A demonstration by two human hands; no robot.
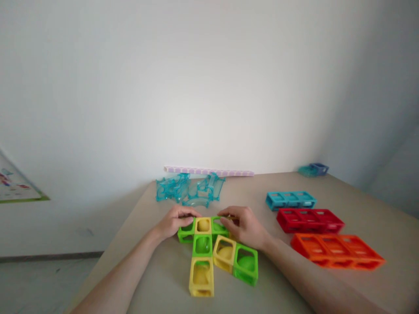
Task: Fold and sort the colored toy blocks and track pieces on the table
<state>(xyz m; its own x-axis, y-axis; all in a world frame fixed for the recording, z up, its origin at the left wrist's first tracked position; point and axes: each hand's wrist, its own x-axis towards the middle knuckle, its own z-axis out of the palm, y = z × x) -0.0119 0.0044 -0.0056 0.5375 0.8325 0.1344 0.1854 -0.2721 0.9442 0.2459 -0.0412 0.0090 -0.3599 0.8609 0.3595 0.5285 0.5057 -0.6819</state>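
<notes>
A T-shaped group of open-sided green and yellow toy cubes (202, 246) lies on the table in front of me. At its far left end, my left hand (176, 221) has its fingers closed round a green cube (186, 235). My right hand (244, 224) grips the far right green cube (218, 225) with thumb and fingers; part of that cube is hidden. Just below my right hand, a joined pair of cubes, one yellow (224, 253) and one green (245, 264), sits at an angle close beside the stem of the T.
Clear teal track pieces (173, 188) lie behind my hands, before a long patterned strip (209, 171) by the wall. To the right stand three-cube rows in blue (290, 199), red (310, 220) and orange (337, 250). A dark blue cube (319, 168) is in the far corner.
</notes>
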